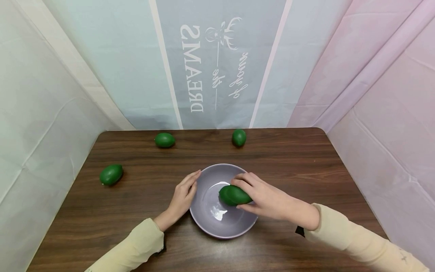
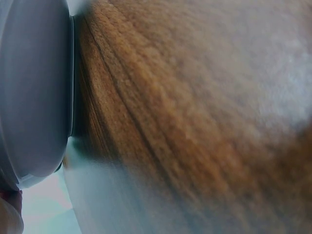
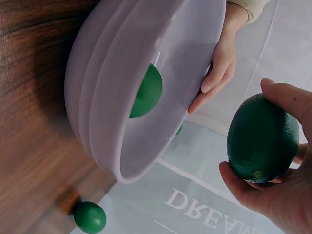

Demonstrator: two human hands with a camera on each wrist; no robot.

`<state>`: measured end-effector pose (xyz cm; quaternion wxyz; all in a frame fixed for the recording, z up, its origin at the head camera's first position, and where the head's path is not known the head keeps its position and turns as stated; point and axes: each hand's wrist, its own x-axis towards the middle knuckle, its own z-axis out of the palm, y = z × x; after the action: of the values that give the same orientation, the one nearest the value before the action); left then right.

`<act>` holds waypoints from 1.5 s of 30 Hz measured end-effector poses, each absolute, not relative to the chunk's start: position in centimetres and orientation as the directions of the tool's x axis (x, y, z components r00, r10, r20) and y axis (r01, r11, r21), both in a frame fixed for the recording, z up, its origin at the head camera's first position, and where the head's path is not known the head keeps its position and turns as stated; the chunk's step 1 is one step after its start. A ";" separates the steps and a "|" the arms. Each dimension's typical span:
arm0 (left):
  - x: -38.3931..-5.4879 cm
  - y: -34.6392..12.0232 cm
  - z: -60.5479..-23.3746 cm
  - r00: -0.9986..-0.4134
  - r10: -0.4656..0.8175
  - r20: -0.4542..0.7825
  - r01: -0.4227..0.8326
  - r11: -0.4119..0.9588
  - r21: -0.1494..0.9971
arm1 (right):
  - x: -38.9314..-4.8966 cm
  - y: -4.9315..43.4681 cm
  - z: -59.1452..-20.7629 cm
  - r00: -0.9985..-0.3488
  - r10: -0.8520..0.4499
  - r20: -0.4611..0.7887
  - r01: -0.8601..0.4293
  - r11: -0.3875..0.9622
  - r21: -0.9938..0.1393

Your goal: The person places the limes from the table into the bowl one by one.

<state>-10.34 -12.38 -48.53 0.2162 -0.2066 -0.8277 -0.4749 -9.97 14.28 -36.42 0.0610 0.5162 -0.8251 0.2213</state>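
A shallow grey-purple bowl (image 1: 205, 213) stands on the wooden table. My right hand (image 1: 266, 196) grips a green lime (image 1: 240, 195) over the bowl, thumb on one side and fingers on the other. In the right wrist view this held lime (image 3: 263, 139) is above the bowl's rim. Another lime (image 3: 147, 95) lies inside the bowl, partly covered by the held one in the head view. My left hand (image 1: 181, 196) rests against the bowl's left rim with fingers nearly straight. The left wrist view shows mostly the bowl's outer side (image 2: 34, 92) and the tabletop.
One lime (image 1: 111, 174) lies at the table's left side. Along the back edge are two more, a lime (image 1: 164, 140) left of centre and a lime (image 1: 239, 138) behind the bowl. Fabric with printed lettering (image 1: 193, 68) hangs behind the table (image 1: 292, 158), and pale cloth flanks it.
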 end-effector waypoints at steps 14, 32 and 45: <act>-10.4 -12.5 -48.6 -0.822 0.136 0.554 0.548 0.457 0.701 | -9.5 13.8 -38.0 -0.425 -0.842 0.333 -0.898 0.345 -0.273; -10.3 -12.5 -48.6 -0.825 0.135 0.549 0.542 0.464 0.701 | -8.9 13.2 -39.5 -0.435 -0.849 0.300 -0.885 0.342 -0.318; -10.3 -12.4 -48.6 -0.824 0.135 0.551 0.543 0.467 0.698 | -8.6 13.0 -41.2 -0.453 -0.855 0.253 -0.868 0.358 -0.344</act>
<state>-10.30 -12.42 -48.56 0.2151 -0.2046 -0.8289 -0.4741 -8.65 12.97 -41.17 0.0147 0.5229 -0.8238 0.2182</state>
